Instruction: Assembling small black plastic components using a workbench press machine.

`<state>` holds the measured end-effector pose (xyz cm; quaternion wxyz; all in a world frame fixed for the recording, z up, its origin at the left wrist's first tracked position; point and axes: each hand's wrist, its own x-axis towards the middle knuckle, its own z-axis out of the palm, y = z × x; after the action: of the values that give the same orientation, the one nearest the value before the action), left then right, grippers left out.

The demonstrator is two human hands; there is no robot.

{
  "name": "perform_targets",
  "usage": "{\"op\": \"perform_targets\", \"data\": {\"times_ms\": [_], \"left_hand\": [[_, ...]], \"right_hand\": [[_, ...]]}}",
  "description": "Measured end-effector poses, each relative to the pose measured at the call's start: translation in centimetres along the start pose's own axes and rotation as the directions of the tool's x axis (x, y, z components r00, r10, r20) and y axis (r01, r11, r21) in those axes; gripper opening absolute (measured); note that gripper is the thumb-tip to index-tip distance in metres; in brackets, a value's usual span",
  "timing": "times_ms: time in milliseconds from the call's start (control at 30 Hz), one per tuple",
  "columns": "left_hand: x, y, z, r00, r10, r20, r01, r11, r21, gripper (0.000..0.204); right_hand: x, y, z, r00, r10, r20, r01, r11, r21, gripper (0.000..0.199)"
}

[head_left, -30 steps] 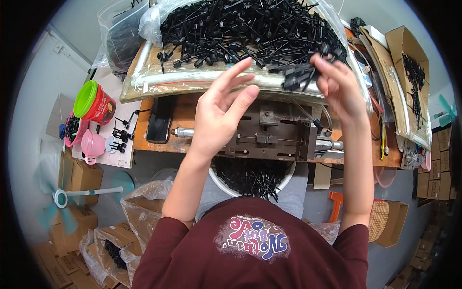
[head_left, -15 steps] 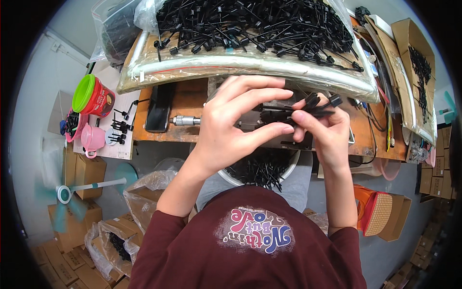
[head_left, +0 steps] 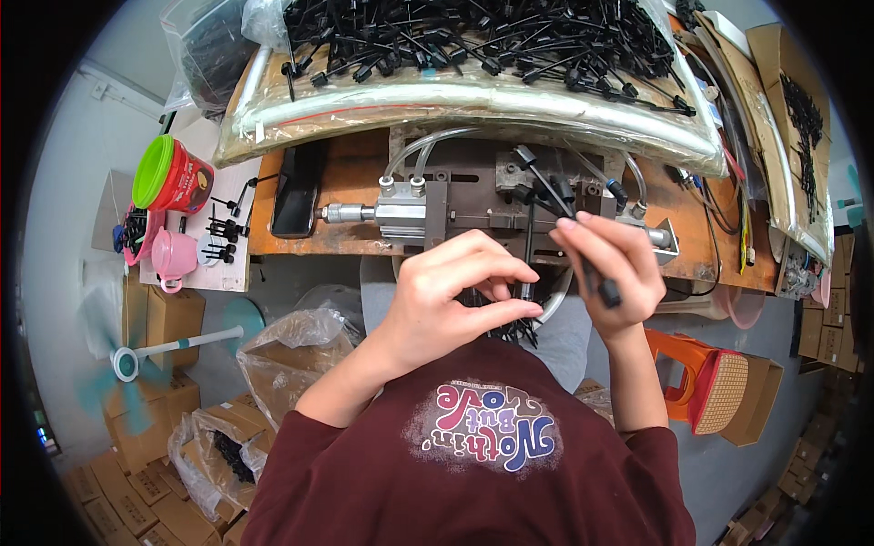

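In front of my chest, my left hand (head_left: 442, 296) has its thumb and fingertips closed around the lower end of a thin black rod (head_left: 529, 241) that stands roughly upright. To its right, my right hand (head_left: 624, 268) grips a small bunch of black knob-ended rods (head_left: 549, 185); their heads stick out above the fingers and one dark end shows below. What the pieces are exactly, I cannot make out. Just beyond both hands lies a metal clamping fixture (head_left: 401, 218) with air cylinders and clear hoses. Below them, a white tub (head_left: 557, 305) on my lap is partly hidden.
A plastic-covered tray (head_left: 364, 109) heaped with similar black rods spans the bench's far side. On the left are a phone (head_left: 297, 196), a red-green bucket (head_left: 177, 177) and a pink cup (head_left: 175, 257). A fan (head_left: 126, 364), cartons and an orange stool (head_left: 669, 364) stand lower down.
Both hands have come down toward me and the fixture is now uncovered. My left hand, earlier spread beside the bunch, now pinches a single rod. The bunch has tilted in my right hand.
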<state>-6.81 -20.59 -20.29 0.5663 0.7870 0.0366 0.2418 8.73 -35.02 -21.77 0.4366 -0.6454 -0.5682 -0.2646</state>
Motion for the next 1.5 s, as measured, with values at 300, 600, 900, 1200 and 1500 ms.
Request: {"op": "perform_targets", "data": {"times_ms": [300,600,900,1200,1500], "left_hand": [[-1.9,-5.3,2.6,0.958,0.282,0.055,-0.265,0.793,0.549,0.024],[-0.9,-7.3,3.2,0.961,0.256,0.103,-0.254,0.673,0.695,0.024],[-0.8,-6.5,2.9,0.975,0.203,0.088,-0.207,0.694,0.69,0.022],[1.2,-0.9,-0.6,0.958,0.253,0.137,-0.279,0.933,0.229,0.048],[0.6,-1.6,-0.2,0.98,0.17,0.1,-0.177,0.982,0.063,0.031]], "right_hand": [[0.1,0.8,-0.1,0.715,0.699,0.009,-0.598,0.605,0.526,0.014],[-0.2,0.4,-0.6,0.658,0.751,0.053,-0.634,0.515,0.577,0.011],[-0.6,1.7,-2.7,0.405,0.802,0.438,-0.758,0.027,0.652,0.014],[-0.3,1.1,-2.5,0.35,0.654,0.671,-0.81,-0.148,0.567,0.017],[-0.6,0.5,-1.9,0.318,0.589,0.743,-0.795,-0.262,0.547,0.019]]}}
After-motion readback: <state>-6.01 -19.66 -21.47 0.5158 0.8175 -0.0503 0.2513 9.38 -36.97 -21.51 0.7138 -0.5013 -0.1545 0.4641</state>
